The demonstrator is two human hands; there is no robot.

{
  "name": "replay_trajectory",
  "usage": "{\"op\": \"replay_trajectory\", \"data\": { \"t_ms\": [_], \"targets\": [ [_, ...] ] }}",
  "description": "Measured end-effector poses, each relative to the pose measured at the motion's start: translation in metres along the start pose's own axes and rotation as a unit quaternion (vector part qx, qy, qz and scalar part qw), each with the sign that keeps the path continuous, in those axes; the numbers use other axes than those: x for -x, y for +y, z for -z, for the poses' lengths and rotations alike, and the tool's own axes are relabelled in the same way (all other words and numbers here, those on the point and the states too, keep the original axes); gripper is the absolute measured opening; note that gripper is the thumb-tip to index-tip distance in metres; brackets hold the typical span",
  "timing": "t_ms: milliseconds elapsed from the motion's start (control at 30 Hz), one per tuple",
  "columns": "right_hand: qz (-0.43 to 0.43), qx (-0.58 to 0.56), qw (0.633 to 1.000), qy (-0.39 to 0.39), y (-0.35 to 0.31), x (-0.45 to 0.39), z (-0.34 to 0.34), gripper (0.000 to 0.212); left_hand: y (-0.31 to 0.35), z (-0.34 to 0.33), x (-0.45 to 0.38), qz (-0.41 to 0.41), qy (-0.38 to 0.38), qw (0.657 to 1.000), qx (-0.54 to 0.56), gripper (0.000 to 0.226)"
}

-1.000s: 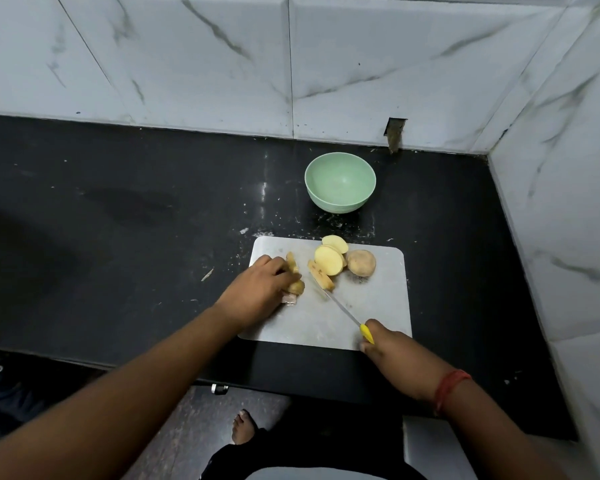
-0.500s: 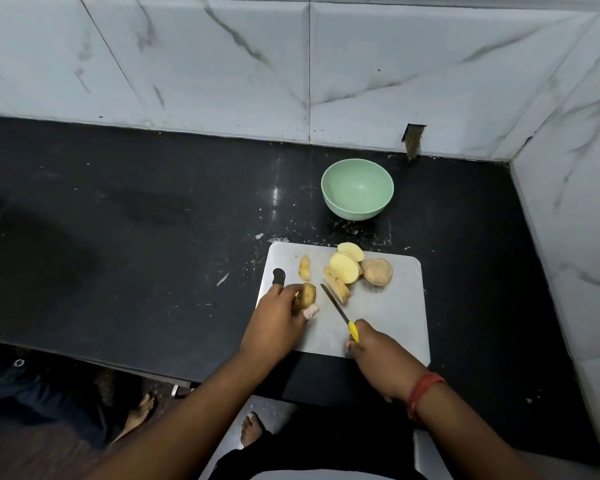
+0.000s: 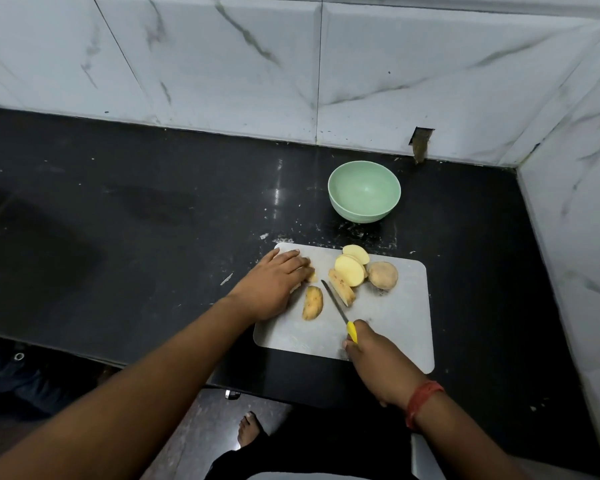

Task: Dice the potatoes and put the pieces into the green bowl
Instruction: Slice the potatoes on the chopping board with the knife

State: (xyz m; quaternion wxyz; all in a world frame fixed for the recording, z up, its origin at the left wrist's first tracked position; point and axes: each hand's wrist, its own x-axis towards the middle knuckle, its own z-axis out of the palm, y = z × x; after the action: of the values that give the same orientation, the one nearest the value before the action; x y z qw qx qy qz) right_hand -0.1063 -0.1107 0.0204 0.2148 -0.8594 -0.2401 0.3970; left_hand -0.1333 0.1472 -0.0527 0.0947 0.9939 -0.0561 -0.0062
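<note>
Cut potato pieces lie on the grey cutting board (image 3: pixel 392 327): a wedge (image 3: pixel 313 303) skin-up near the middle, a thicker slice (image 3: pixel 342 292) right of it, two pale rounds (image 3: pixel 350 270) leaning together just beyond, and a whole potato (image 3: pixel 382 275) touching them on the right. The left hand (image 3: pixel 273 284) lies flat on the board's far left part with fingers straight, covering a small piece (image 3: pixel 312 276) at its fingertips. The right hand (image 3: pixel 378 358) grasps a yellow-handled knife (image 3: pixel 336 304), whose blade lies between the wedge and the slice. The green bowl (image 3: pixel 364 192) stands empty on the black worktop (image 3: pixel 153 220), beyond the board and apart from it, near the marble-tiled wall (image 3: pixel 222 64).
</note>
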Motion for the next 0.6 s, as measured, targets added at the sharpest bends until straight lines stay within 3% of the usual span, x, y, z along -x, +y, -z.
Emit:
{"op": "replay_trajectory", "data": {
  "t_ms": [167,267,500,600],
  "targets": [
    [0.027,0.091,0.993,-0.070,-0.002,0.006,-0.011,0.016,-0.006,0.004,0.003,-0.043,0.012,0.997,-0.062,0.045],
    [0.011,0.130,0.990,-0.049,0.000,0.003,-0.016,0.012,-0.003,0.003,0.001,-0.040,0.002,0.998,-0.043,0.041],
    [-0.005,0.117,0.993,0.018,-0.001,-0.006,-0.019,0.005,0.013,0.000,0.009,0.051,-0.019,0.998,-0.008,0.046],
    [-0.012,0.074,0.997,0.021,-0.005,-0.004,-0.021,0.007,0.022,-0.009,0.018,0.099,0.014,0.993,0.059,0.040]
  ]
}}
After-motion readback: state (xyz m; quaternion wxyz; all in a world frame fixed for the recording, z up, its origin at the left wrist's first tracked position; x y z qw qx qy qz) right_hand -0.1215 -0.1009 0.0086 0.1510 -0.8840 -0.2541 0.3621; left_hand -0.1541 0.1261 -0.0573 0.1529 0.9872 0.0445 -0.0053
